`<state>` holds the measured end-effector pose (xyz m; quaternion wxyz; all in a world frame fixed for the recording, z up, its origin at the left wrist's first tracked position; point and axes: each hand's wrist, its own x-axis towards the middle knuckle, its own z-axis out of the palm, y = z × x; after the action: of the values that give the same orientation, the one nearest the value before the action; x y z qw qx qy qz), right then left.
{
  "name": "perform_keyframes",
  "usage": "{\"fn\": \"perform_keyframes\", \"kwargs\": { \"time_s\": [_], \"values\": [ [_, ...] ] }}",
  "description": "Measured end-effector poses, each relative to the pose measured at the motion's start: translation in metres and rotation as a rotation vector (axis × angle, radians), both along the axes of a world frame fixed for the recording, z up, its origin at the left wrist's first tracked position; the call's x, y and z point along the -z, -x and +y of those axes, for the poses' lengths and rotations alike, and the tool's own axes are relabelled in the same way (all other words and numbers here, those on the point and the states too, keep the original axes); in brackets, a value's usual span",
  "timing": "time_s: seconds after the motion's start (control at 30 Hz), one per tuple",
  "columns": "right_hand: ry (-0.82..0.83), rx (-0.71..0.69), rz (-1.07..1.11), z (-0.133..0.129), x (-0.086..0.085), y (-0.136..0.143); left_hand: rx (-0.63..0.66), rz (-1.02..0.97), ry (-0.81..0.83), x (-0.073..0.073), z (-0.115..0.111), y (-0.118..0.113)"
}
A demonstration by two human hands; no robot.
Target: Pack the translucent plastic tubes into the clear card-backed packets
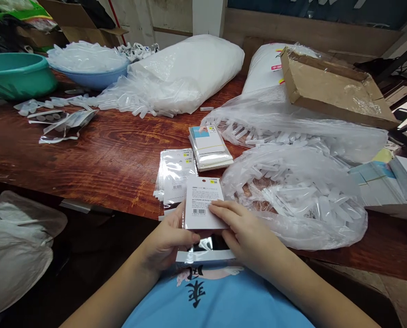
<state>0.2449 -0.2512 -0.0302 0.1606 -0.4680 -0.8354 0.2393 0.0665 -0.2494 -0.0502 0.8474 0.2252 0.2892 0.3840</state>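
A white printed card with a barcode sits in a clear plastic sleeve close to my body. Fingers of my left hand grip the sleeve at its left side, the thumb across its lower part. My right hand pinches the card at its lower right, fingertips on its face. Just beyond lies a fanned stack of clear sleeves with similar print. To the right of that stack is a pile of cards with blue and yellow print.
An open plastic bag of translucent pieces lies right of my hands. Behind stand a large white bag, a cardboard tray, a blue basin and a green basin. More cards are at far right.
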Motion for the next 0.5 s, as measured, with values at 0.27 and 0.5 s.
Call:
{"fn": "perform_keyframes", "kwargs": {
  "time_s": [0.27, 0.5],
  "values": [
    [-0.049, 0.128, -0.088, 0.003, -0.006, 0.004, 0.056, 0.13, 0.023, -0.016, -0.003, -0.005],
    [-0.085, 0.425, -0.002, 0.011, -0.015, -0.07, -0.053, 0.744, -0.358, -0.016, 0.026, 0.095]
  ]
}}
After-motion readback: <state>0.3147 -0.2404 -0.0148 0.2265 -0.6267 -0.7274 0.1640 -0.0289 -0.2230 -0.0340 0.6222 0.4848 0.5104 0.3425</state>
